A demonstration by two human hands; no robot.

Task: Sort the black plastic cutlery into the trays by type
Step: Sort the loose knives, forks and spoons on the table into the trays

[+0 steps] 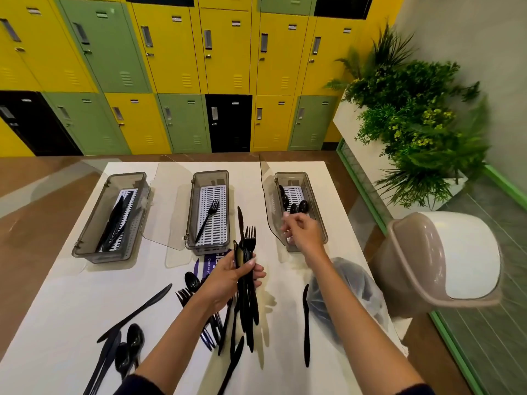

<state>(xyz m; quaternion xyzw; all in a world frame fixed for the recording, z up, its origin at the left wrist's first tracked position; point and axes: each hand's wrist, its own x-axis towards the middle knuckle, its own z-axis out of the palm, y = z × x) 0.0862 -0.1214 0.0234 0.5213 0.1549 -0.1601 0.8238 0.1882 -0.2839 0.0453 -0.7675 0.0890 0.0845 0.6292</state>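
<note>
The left hand point(228, 277) gripped a bundle of forks and knives point(248, 300) just before the middle tray point(225, 178), which held one fork point(207, 220). The right hand point(299, 230) hovered, fingers loosely curled, over the spoon tray point(309, 178) right of it; whether it pinched anything was unclear. Loose cutlery point(134, 312) lay nearer on the table point(85, 280).
</note>
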